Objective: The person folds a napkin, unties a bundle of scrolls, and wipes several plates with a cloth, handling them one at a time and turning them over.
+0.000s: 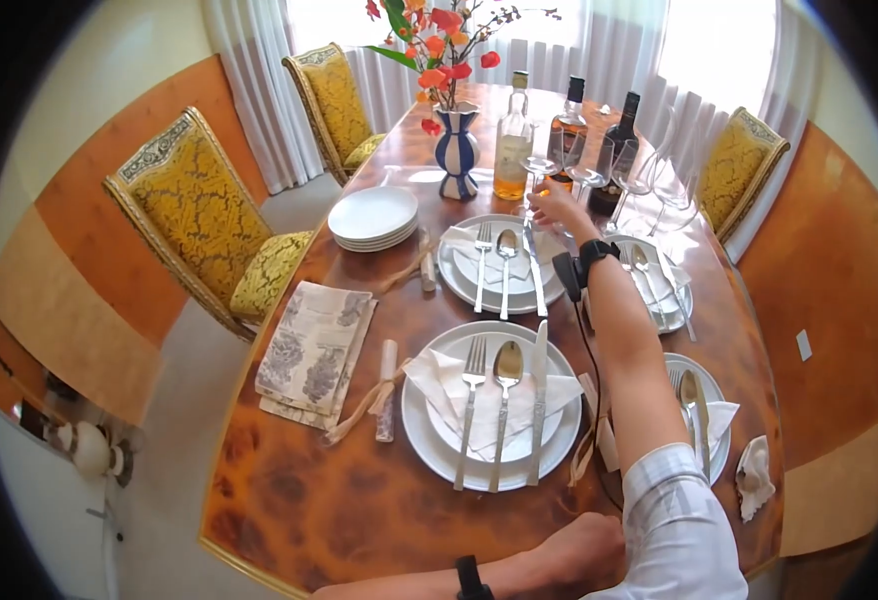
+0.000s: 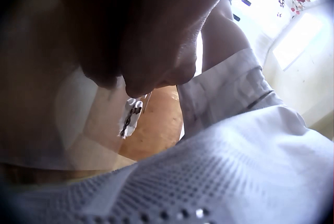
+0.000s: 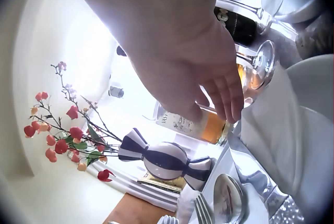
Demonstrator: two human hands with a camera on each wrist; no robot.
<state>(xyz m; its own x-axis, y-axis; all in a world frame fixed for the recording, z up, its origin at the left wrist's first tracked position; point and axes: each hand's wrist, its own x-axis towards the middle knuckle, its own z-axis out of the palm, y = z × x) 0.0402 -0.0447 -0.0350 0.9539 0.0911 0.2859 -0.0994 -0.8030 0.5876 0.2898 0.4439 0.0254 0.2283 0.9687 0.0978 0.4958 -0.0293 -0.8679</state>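
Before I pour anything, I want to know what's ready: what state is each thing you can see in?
Bottles: upright, capped
Wine glasses: upright, seemingly empty
Striped vase: upright, holding flowers
White plates: stacked
Patterned cloth napkins: folded, piled
Front cutlery: laid on a white napkin
Chairs: unoccupied

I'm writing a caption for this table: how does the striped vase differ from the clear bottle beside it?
The striped vase is painted blue and white; the clear bottle shows amber liquid and a pale label. The vase holds branches with red and orange blossoms, while the bottle is capped. The vase swells at its middle; the bottle has a straighter body. Both stand upright.
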